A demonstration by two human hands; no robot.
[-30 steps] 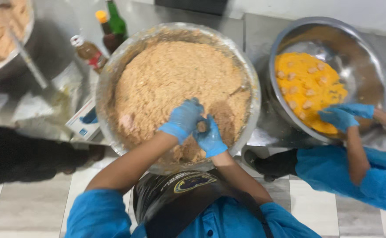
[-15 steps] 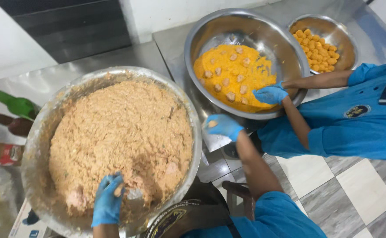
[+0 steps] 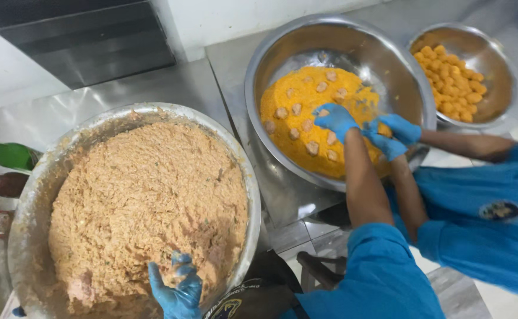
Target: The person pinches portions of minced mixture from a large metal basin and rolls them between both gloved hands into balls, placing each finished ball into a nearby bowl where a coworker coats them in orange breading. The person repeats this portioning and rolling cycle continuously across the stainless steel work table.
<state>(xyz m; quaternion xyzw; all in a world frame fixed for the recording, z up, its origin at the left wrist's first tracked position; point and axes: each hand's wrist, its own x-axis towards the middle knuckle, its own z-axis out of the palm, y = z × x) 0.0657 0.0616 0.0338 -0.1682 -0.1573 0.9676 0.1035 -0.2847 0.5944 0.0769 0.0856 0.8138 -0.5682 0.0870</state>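
My left hand (image 3: 175, 288), in a blue glove, rests at the near edge of a big steel bowl (image 3: 34, 195). The bowl is heaped with brown minced mixture (image 3: 146, 201). The hand's fingers are curled and apart, with bits of mixture stuck to them. My right hand (image 3: 335, 121), also gloved, reaches across to a second steel bowl (image 3: 282, 53) of orange crumbs (image 3: 288, 100). It lies palm down on the crumbs. A pale ball (image 3: 324, 112) lies at its fingertips, among several others (image 3: 312, 147).
A co-worker in blue has both gloved hands (image 3: 392, 136) in the crumb bowl, right beside my right hand. At the far right a third bowl (image 3: 495, 53) holds orange coated balls (image 3: 451, 94). A green bottle (image 3: 7, 155) lies at the left on the steel counter (image 3: 164, 88).
My right hand has carried a ball from near the mince bowl over to the orange crumbs. My left hand has stayed at the near edge of the mixture. The view shifted right.
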